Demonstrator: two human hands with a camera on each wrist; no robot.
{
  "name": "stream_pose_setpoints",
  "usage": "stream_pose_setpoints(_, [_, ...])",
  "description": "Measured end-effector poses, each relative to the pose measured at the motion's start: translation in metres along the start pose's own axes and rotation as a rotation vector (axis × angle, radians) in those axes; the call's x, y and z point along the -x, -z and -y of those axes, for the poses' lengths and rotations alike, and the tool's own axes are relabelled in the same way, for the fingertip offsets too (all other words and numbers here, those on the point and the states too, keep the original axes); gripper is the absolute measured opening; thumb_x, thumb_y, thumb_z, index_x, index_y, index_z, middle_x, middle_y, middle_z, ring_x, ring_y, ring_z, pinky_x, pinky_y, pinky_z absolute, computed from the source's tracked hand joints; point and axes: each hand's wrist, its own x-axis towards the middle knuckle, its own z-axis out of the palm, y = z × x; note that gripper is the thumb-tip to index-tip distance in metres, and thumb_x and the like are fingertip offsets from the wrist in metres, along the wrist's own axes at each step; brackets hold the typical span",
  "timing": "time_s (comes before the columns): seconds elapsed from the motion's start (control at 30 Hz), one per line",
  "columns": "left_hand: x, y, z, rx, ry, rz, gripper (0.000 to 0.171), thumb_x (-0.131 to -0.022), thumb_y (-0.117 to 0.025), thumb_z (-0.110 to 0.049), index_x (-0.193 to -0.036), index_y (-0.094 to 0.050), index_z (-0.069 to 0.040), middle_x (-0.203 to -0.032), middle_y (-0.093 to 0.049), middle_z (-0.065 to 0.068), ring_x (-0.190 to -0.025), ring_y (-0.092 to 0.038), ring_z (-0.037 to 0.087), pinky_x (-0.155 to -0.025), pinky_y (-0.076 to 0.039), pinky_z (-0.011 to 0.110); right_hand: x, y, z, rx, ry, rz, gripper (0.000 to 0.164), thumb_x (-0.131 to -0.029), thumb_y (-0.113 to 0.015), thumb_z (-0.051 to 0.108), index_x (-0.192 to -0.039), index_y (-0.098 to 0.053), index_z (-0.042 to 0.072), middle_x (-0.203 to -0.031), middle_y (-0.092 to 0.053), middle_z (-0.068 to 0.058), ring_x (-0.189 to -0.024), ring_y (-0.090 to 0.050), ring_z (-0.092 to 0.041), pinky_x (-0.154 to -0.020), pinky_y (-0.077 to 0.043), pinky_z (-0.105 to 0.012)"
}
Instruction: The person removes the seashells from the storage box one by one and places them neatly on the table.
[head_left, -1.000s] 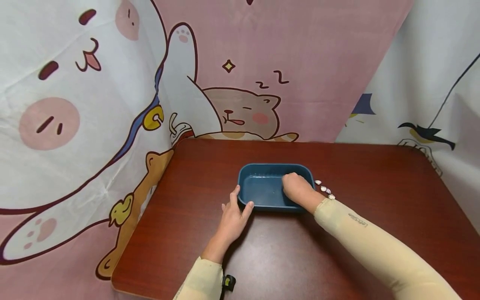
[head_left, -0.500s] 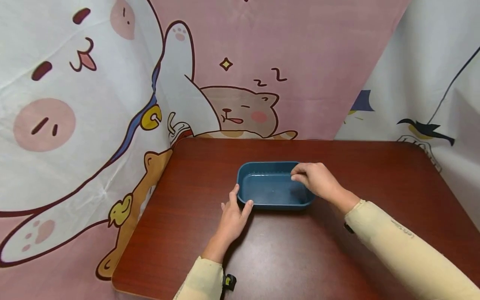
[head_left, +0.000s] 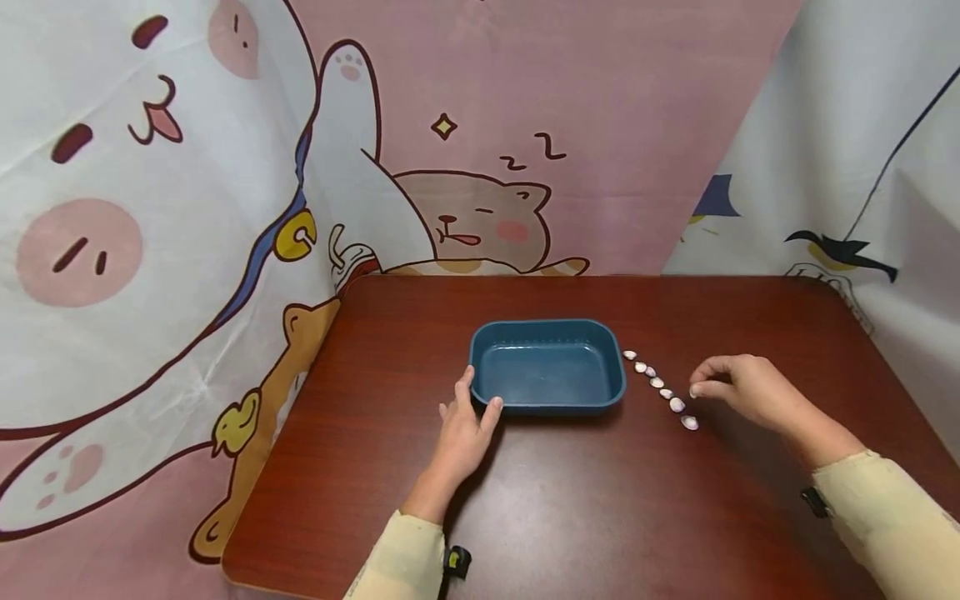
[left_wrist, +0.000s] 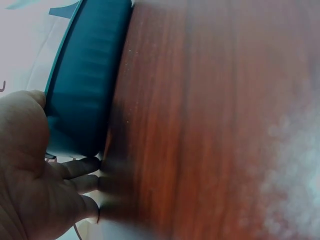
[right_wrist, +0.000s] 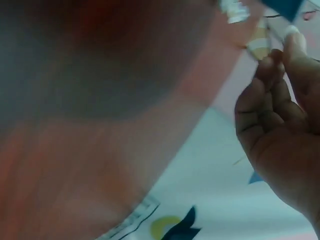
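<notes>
A dark blue rectangular tray stands on the table. My left hand lies at its near left corner, thumb on the front wall and straight fingers along the end; the left wrist view shows the thumb at the rim. Right of the tray, several small white-and-purple seashells form a slanting row. Over the right side of this row, my right hand pinches a small white shell between thumb and forefinger. In the right wrist view a whitish bit shows at the thumb tip, and the other fingers are curled.
The reddish-brown wooden table reaches back to a cartoon-printed cloth. A tiny pale speck shows on the tray's floor. Dark straps sit at both sleeve cuffs.
My right hand has come up out of the tray and moved right to the shells, uncovering more of the row. My left hand has stayed at the tray's corner.
</notes>
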Motion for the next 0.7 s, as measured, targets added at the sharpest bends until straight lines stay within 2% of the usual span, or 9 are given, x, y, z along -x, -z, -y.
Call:
stream_pose_setpoints(0.1, [-0.002,-0.008,0.012,0.009,-0.012,-0.024,0.079,-0.109,-0.052,-0.058,-0.169,-0.02,-0.019,-0.176,-0.032,0.006,-0.144,-0.05,0.053,-0.118,-0.015,0.085,0.015,-0.002,-0.015,0.043,0.042,0.073,0.013,-0.09,-0.085,0.021,-0.083,-0.075,0.027,-0.081,-0.07,0.017,-0.074,-0.052,0.006,-0.068,-0.046,-0.025])
stream_pose_setpoints(0.2, [-0.002,-0.011,0.015,0.013,-0.018,-0.024,0.079,-0.109,-0.051,-0.06,-0.17,-0.019,-0.021,-0.177,-0.032,0.005,-0.145,-0.051,0.052,-0.119,-0.014,0.085,0.025,-0.005,-0.023,0.062,0.06,0.134,0.015,-0.089,-0.086,0.024,-0.082,-0.074,0.029,-0.079,-0.067,0.02,-0.073,-0.051,0.007,-0.067,-0.046,-0.024])
stream_pose_setpoints(0.3, [-0.001,-0.002,0.005,0.042,-0.007,-0.009,0.08,-0.108,-0.053,-0.059,-0.169,-0.021,-0.018,-0.176,-0.033,0.01,-0.146,-0.049,0.054,-0.12,-0.012,0.085,0.025,-0.009,-0.025,0.07,0.091,0.178,0.016,-0.087,-0.087,0.025,-0.081,-0.072,0.028,-0.078,-0.066,0.02,-0.072,-0.049,0.006,-0.066,-0.045,-0.024])
stream_pose_setpoints(0.37, [-0.001,-0.001,0.005,0.04,0.002,0.002,0.081,-0.108,-0.052,-0.06,-0.17,-0.021,-0.017,-0.176,-0.033,0.01,-0.146,-0.048,0.054,-0.12,-0.011,0.084,0.025,-0.011,-0.025,0.071,0.106,0.203,0.017,-0.086,-0.088,0.025,-0.08,-0.072,0.027,-0.076,-0.064,0.019,-0.071,-0.047,0.006,-0.064,-0.043,-0.024])
stream_pose_setpoints(0.47, [-0.002,-0.004,0.01,0.035,0.028,0.01,0.083,-0.107,-0.052,-0.063,-0.17,-0.019,-0.021,-0.177,-0.031,0.006,-0.149,-0.047,0.05,-0.123,-0.01,0.082,0.023,-0.015,-0.025,0.077,0.126,0.224,0.019,-0.085,-0.088,0.024,-0.079,-0.071,0.026,-0.074,-0.062,0.019,-0.069,-0.045,0.005,-0.063,-0.041,-0.024])
stream_pose_setpoints(0.6, [-0.006,-0.014,0.025,-0.009,0.019,-0.011,0.083,-0.107,-0.05,-0.065,-0.171,-0.018,-0.025,-0.178,-0.03,0.0,-0.148,-0.051,0.046,-0.123,-0.014,0.082,0.02,-0.018,-0.022,0.086,0.125,0.224,0.023,-0.084,-0.088,0.02,-0.075,-0.068,0.028,-0.072,-0.059,0.019,-0.068,-0.044,0.005,-0.062,-0.04,-0.023])
stream_pose_setpoints(0.7, [-0.007,-0.017,0.03,-0.026,-0.007,-0.027,0.082,-0.107,-0.05,-0.064,-0.171,-0.018,-0.024,-0.177,-0.031,0.001,-0.146,-0.053,0.047,-0.12,-0.015,0.084,0.018,-0.019,-0.02,0.093,0.11,0.232,0.026,-0.084,-0.088,0.018,-0.074,-0.066,0.028,-0.072,-0.058,0.019,-0.068,-0.044,0.004,-0.062,-0.04,-0.023])
